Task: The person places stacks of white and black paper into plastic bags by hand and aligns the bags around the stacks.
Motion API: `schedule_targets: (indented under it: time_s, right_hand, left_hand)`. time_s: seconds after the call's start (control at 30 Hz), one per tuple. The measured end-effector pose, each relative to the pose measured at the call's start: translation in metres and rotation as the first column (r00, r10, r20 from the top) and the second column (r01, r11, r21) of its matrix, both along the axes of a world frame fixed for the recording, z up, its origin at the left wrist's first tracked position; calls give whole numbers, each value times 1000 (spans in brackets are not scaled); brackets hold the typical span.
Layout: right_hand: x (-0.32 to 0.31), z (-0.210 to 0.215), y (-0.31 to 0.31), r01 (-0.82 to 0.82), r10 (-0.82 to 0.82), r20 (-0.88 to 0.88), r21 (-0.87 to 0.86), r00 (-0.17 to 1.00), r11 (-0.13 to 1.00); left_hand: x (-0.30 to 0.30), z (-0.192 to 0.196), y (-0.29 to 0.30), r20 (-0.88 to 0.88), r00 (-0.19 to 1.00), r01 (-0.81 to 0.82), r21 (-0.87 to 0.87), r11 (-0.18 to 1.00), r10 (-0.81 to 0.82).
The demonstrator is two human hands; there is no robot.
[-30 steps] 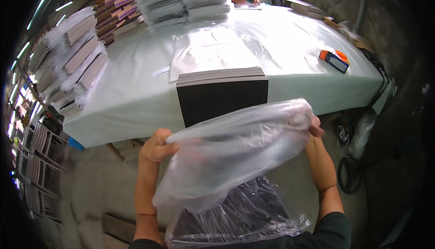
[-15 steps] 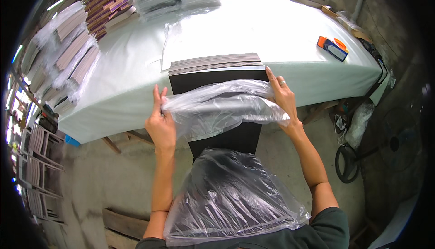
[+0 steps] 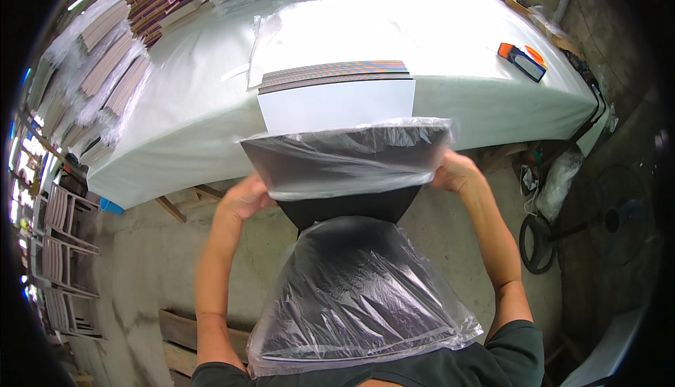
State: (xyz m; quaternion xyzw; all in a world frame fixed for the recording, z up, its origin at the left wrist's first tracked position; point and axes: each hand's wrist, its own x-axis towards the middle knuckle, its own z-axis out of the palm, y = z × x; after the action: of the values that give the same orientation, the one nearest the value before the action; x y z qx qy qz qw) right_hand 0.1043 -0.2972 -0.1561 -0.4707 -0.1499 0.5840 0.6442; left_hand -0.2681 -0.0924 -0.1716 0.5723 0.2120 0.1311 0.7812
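Clear plastic covers the upper part of a black sheet (image 3: pixel 351 153), held tilted in front of the table. My left hand (image 3: pixel 249 195) grips its lower left corner, blurred and with fingertips partly hidden. At the right edge my right hand (image 3: pixel 453 170) is closed on the plastic bag (image 3: pixel 441 134) and sheet, its fingers largely behind them. More black board (image 3: pixel 351 204) shows below the plastic's lower edge. On my lap lie black sheets in a clear plastic bag (image 3: pixel 365 288). Beyond my hands, a stack of boards (image 3: pixel 337 70) with a white sheet (image 3: pixel 337 104) in front sits at the table edge.
A white-covered table (image 3: pixel 190 116) spans the front. An orange and blue tape dispenser (image 3: pixel 522 61) rests on its right side. Plastic-wrapped stacks (image 3: pixel 105 56) rise at the left and back. Grey chairs (image 3: pixel 63 225) stand far left, a fan (image 3: pixel 610 219) at right.
The black sheet has come off the stack toward me, exposing a white sheet. Plastic that was bunched between my hands now spreads over it. Both hands have moved lower, the left also outward.
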Motion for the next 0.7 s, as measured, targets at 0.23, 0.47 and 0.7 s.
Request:
schedule_targets:
  time_s: [0.23,0.47,0.7]
  right_hand:
    - [-19,-83,-30,-191,198,23,-167,980,967]
    - [-18,-207,-75,-128,128,-22,-344,992,930]
    - [-12,-222,-47,-104,271,383,-404,883,909]
  left_hand:
    - [-13,-94,-32,-292,956,-65,-134,989,23]
    - [-12,-134,-76,-401,869,-222,207,953,290]
    - [-17,-196,-100,-55,726,-617,387,685,685]
